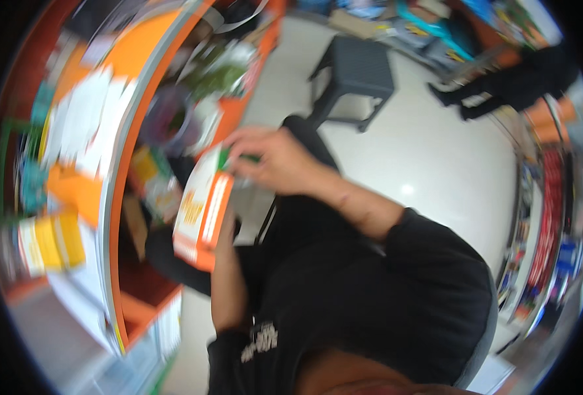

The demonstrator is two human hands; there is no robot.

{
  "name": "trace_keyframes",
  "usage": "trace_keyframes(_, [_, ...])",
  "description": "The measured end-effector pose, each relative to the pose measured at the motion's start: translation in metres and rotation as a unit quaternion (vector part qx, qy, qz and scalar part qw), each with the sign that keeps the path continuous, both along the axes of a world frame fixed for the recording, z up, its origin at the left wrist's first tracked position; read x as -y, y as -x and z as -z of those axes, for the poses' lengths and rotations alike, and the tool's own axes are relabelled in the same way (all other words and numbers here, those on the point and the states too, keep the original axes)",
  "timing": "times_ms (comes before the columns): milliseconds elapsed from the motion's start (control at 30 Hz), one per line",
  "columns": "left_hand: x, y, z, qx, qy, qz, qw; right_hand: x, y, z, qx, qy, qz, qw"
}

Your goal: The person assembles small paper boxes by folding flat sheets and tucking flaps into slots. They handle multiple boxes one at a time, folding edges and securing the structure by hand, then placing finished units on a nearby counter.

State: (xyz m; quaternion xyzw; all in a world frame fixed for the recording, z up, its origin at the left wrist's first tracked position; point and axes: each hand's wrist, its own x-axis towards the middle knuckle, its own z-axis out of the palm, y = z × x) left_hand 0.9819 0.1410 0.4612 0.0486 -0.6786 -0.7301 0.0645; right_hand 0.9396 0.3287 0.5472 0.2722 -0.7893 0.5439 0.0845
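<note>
An orange and white carton [206, 201] with a green top end is held tilted in front of my lap. My left hand [227, 234] grips it from the side and behind, with most of its fingers hidden by the carton. At the green end, my right hand [275, 157] has its thumb and fingers closed over the edge. Motion blur hides whether a flap there is lifted.
An orange desk [150, 39] with a grey edge runs along my left, bearing white papers [84, 118] and a yellow box [51, 240]. A purple-tinted tub [169, 115] sits on its lower shelf. Ahead stands a dark stool [360, 66]; a person's dark-clad legs [512, 85] show at right.
</note>
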Motion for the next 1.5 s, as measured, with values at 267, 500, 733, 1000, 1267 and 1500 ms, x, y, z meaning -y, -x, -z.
trace_keyframes(267, [-0.002,0.009,-0.006,0.061,-0.103,-0.018,0.993,0.005,0.003,0.009,0.014,0.029,-0.05,0.998])
trace_keyframes(500, [-0.004,0.005,-0.041,0.033,0.055,-0.041,0.997,0.015,-0.017,0.025,0.049,-0.012,-0.085,0.995])
trace_keyframes(733, [-0.036,0.0,-0.024,-0.197,0.377,0.053,0.903,0.032,-0.012,0.02,-0.019,-0.056,0.009,0.998])
trace_keyframes(1000, [0.008,-0.004,-0.038,0.019,-0.076,0.091,0.993,0.016,-0.009,0.036,-0.083,-0.148,0.045,0.984])
trace_keyframes(1267, [0.01,0.0,-0.055,0.007,-0.125,-0.069,0.99,0.028,-0.021,0.031,0.004,-0.101,0.04,0.994])
trace_keyframes(1500, [-0.003,-0.009,-0.044,-0.093,0.075,-0.169,0.978,0.035,-0.023,0.012,0.017,0.077,0.003,0.997])
